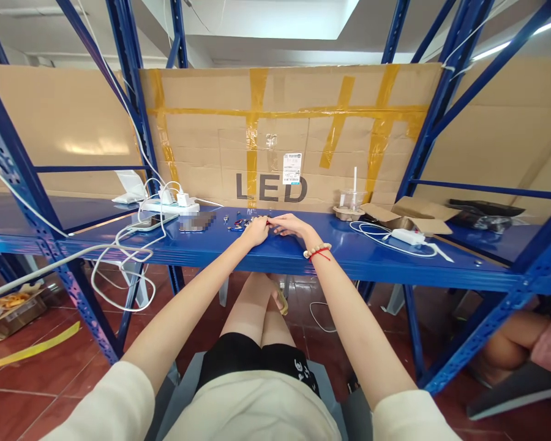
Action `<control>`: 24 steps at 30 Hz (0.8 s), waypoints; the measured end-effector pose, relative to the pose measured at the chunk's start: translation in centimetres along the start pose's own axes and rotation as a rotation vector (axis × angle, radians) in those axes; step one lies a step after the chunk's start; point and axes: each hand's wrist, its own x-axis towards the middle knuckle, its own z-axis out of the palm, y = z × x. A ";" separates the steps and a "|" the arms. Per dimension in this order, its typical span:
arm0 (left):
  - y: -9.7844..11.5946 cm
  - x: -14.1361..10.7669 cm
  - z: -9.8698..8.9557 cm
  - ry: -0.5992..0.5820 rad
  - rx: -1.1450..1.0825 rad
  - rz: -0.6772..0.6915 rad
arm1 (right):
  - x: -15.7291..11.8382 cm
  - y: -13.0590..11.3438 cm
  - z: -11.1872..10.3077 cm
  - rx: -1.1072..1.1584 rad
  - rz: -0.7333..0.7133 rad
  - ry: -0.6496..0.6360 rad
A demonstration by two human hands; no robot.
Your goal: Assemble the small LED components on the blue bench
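Observation:
My left hand [256, 232] is closed above the front part of the blue table, its fingertips pressed together. My right hand [291, 225] meets it from the right; its index finger and thumb come together at the left fingertips, while the other fingers curve loosely. Whatever sits between the fingertips is too small to make out. Just behind and left of my left hand lies a small cluster of shiny, colourful pieces [239, 225], partly covered by that hand. A beaded bracelet with a red string [318, 250] circles my right wrist.
On the left of the blue table [349, 251] stand a white power strip [169, 207] with tangled cables and a phone [153, 222]. To the right are a plastic cup with a straw [350, 199], a white adapter [408, 236] and an opened cardboard box [411, 214]. Blue posts flank both sides.

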 end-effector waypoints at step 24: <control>4.7 -8.2 -6.3 0.197 0.284 0.073 | 0.4 0.2 0.1 0.032 -0.142 -0.033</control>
